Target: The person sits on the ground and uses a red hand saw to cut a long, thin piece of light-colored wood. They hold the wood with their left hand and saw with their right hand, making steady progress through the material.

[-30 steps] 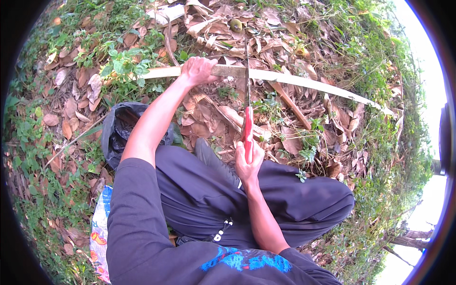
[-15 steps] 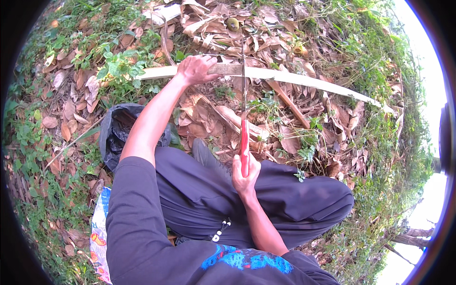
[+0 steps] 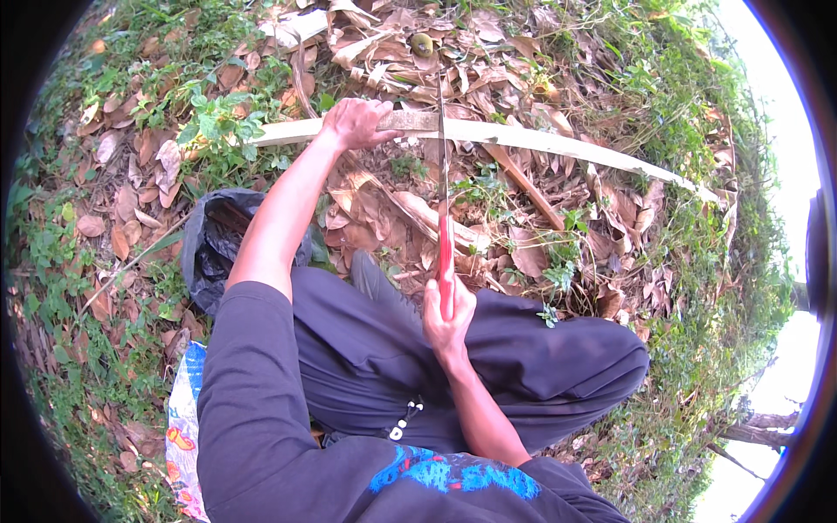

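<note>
A long pale wooden strip (image 3: 558, 145) lies crosswise ahead of me, looking curved in this view. My left hand (image 3: 356, 124) is closed round it left of the middle, also pinning a short brownish piece of wood (image 3: 413, 121) along it. In my right hand (image 3: 449, 312) is a handsaw (image 3: 446, 240) with a red handle, its fingers wrapped round the grip. The thin blade points away from me and crosses the strip right at the short piece's right end. Whether its teeth have cut into the wood cannot be made out.
Under the strip a brown stick (image 3: 526, 187) lies slantwise on dry leaves. A black plastic bag (image 3: 202, 253) stands open by my left arm, above a colourful printed sack (image 3: 181, 436). A round greenish fruit (image 3: 422, 44) rests beyond the blade. My bent legs (image 3: 558, 370) are close below the saw.
The saw and my right hand have shifted slightly to the left and a little away from me. My left hand keeps its hold on the wood.
</note>
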Tool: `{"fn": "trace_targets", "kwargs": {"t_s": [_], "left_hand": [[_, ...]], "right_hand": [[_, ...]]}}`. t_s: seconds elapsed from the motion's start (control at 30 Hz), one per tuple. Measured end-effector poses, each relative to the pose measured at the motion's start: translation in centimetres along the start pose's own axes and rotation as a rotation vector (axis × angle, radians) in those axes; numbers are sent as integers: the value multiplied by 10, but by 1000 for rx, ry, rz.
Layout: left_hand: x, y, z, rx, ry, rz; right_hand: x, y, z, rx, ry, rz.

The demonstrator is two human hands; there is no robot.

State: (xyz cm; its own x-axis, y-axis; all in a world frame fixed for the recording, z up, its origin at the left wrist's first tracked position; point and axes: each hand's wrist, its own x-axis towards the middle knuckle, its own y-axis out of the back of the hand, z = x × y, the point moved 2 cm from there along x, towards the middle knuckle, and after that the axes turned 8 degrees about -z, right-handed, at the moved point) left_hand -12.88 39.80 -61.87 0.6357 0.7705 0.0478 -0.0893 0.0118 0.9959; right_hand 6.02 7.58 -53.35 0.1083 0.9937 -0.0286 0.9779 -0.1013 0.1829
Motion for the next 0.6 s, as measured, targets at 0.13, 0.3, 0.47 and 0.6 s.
{"fn": "trace_targets", "kwargs": {"t_s": [0.13, 0.3, 0.47, 0.6], "left_hand": [[-2, 5, 2, -28, -15, 17], [-5, 9, 4, -21, 0, 9], [-1, 9, 4, -24, -2, 1], [0, 8, 7, -8, 12, -30]], "right_hand": [[-31, 5, 3, -41, -12, -63], [14, 18, 23, -67, 38, -22], [91, 14, 26, -128, 83, -50], [73, 2, 34, -52, 81, -3]]}}
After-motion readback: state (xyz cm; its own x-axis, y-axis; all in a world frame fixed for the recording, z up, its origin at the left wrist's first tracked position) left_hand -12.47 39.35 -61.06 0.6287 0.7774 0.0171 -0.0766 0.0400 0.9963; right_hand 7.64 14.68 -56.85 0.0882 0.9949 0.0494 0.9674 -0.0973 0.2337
